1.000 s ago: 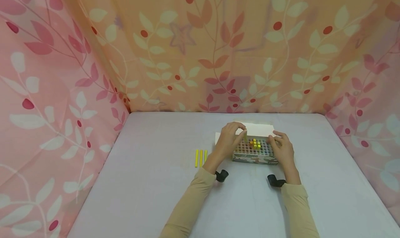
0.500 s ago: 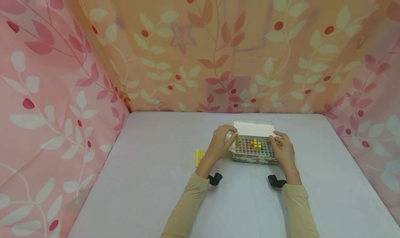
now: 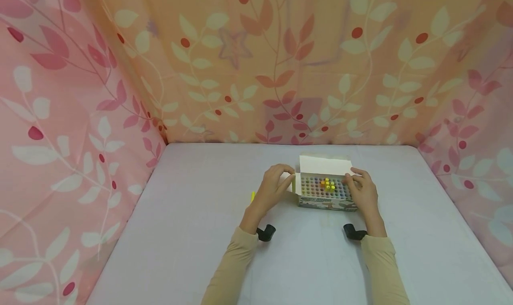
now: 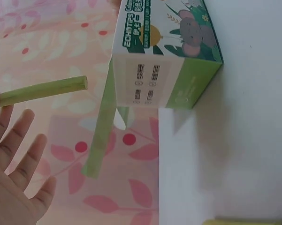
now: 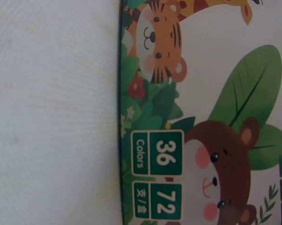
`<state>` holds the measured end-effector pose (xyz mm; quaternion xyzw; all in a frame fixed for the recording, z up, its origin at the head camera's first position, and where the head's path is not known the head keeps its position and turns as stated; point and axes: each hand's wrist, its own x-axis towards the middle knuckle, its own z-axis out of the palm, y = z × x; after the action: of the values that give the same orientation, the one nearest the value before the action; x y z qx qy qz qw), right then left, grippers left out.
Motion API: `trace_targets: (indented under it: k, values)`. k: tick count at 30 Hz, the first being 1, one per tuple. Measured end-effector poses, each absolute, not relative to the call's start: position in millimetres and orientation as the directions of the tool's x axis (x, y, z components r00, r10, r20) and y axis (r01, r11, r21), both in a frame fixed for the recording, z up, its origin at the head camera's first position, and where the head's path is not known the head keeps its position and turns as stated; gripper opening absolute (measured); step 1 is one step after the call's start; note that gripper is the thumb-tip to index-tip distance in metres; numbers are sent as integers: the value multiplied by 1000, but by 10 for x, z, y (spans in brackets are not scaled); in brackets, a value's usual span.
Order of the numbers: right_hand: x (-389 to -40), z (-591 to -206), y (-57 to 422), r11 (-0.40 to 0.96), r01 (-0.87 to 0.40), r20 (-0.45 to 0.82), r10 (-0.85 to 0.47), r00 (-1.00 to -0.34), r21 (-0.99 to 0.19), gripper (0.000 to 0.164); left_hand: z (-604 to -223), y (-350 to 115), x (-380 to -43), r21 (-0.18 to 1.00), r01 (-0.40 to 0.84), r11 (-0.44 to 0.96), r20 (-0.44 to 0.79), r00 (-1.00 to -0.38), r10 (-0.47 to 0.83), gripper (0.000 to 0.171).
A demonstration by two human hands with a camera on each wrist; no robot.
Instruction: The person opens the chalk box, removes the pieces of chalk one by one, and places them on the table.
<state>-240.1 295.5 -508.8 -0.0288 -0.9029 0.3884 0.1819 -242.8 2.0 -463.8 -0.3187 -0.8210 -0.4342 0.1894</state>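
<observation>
My left hand (image 3: 272,187) pinches a yellow-green colouring stick (image 4: 44,91), like a crayon or chalk, between thumb and fingertip. Its other fingers are spread, and the stick is apart from the box just left of it. The printed cardboard box (image 3: 326,204) has its white lid (image 3: 325,165) raised and its left flap out. Inside, stick ends sit in a grid (image 3: 312,187) of round holes. Several yellow and orange sticks (image 3: 328,185) stand higher than the rest. My right hand (image 3: 363,193) holds the box at its right end; its fingers are partly hidden.
A yellow stick (image 3: 253,196) lies on the white table (image 3: 180,225) left of the box, mostly behind my left hand. Black wrist mounts (image 3: 266,233) sit under both wrists. Floral curtains (image 3: 240,73) stand at the back and sides.
My left hand has moved left with the yellow-green stick, from over the holes to outside the box's left edge. It now covers most of the loose sticks. The right hand has stayed at the box.
</observation>
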Motion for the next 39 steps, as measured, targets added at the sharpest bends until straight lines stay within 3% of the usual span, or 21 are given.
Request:
trace_targets:
  k: [20, 39]
  values:
    - [-2397, -5101, 2957, 698, -113, 329, 183, -927, -707, 41, -4779, -577, -2393, 695, 559, 452, 443, -828, 343, 16]
    - [-2416, -5094, 2958, 691, -116, 330, 185, -926, -713, 40, -4935, -1060, -2383, 758, 325, 565, 184, -938, 292, 17]
